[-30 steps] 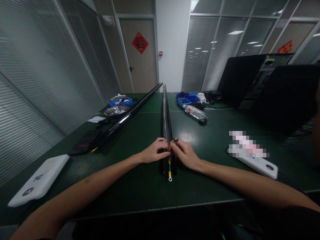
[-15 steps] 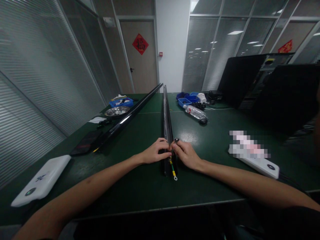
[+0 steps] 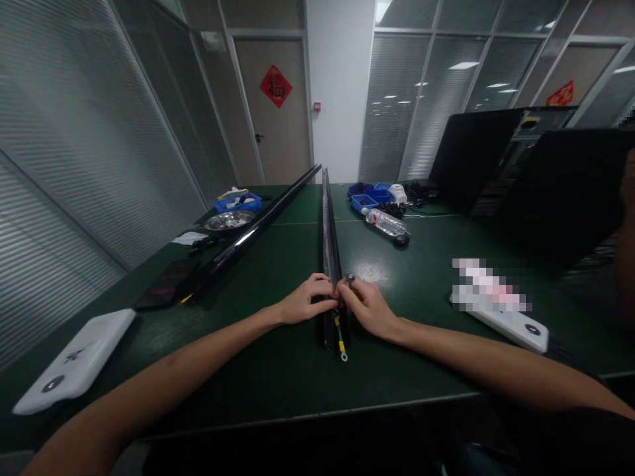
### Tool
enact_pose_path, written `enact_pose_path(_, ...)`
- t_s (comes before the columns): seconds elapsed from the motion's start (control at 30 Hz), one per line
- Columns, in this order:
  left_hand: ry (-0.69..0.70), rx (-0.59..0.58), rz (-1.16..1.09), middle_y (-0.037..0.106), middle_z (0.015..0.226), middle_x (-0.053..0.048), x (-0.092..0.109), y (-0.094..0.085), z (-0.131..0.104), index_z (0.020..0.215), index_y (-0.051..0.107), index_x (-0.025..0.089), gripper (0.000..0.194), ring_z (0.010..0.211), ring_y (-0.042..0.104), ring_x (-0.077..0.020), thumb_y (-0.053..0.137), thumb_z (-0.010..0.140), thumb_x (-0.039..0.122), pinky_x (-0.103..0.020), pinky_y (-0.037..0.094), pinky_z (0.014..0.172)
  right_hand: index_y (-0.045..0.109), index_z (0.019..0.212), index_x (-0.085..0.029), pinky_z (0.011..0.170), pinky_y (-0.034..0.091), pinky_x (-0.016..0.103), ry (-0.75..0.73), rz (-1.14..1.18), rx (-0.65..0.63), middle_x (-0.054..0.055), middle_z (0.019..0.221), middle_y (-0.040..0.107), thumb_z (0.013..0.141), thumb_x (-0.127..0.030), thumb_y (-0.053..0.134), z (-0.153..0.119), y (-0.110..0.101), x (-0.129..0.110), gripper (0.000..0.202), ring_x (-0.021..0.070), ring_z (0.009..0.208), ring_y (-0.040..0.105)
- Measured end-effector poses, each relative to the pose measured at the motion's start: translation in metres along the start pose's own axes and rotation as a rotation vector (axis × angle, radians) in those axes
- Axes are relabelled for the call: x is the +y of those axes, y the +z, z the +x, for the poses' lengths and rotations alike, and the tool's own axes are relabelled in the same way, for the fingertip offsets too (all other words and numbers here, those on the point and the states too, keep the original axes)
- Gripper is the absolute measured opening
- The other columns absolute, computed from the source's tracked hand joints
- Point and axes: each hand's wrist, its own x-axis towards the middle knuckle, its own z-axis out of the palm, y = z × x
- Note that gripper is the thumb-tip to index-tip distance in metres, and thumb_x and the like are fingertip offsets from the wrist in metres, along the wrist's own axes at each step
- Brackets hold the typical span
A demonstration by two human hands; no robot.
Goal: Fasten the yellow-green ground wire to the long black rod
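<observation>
The black rail (image 3: 329,241) passes between left hand (image 3: 308,301) and right hand (image 3: 370,307); what their bent fingers grasp, I cannot tell. The green-yellow wire (image 3: 340,342) is at the rail's near end.

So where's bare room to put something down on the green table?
Bare green tabletop shows beyond the left hand, between two long black rails, and between the right hand and the oblong white device at right. It's crowded around the round silver bowl and blue plastic trays.
</observation>
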Motion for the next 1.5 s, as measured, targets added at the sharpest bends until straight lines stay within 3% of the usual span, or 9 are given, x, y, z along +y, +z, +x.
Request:
enact_pose_path(0.53,-0.014,-0.032,0.006,0.074,0.107,-0.003,0.0011,-0.0011,-0.0002,0.105,0.070,0.020,0.020,0.108,0.061,-0.0230,0.055,0.105,0.034,-0.044,0.024,0.119,0.061,0.091,-0.020,0.064,0.044,0.028,-0.073,-0.052,-0.018,0.001,0.076,0.060,0.108,-0.038,0.046,-0.0021,0.0002,-0.0023,0.029,0.0160,0.065,0.056)
enact_pose_path(0.77,-0.006,-0.031,0.011,0.074,0.103,-0.002,0.0034,-0.0016,0.0002,0.104,0.070,0.020,0.019,0.106,0.063,-0.0217,0.056,0.104,0.032,-0.043,0.024,0.119,0.062,0.093,-0.020,0.072,0.048,0.030,-0.094,-0.028,-0.050,0.003,0.082,0.064,0.110,-0.038,0.042,-0.0013,-0.0007,-0.0016,0.031,0.0179,0.073,0.061)
enact_pose_path(1.5,0.016,-0.026,0.008,0.074,0.101,-0.003,0.0034,-0.0018,-0.0008,0.103,0.070,0.019,0.021,0.103,0.064,-0.0214,0.055,0.105,0.034,-0.043,0.025,0.118,0.063,0.095,-0.019,0.072,0.047,0.030,-0.073,-0.025,-0.059,0.004,0.083,0.064,0.110,-0.040,0.041,-0.0019,-0.0013,-0.0021,0.034,0.0179,0.074,0.061)
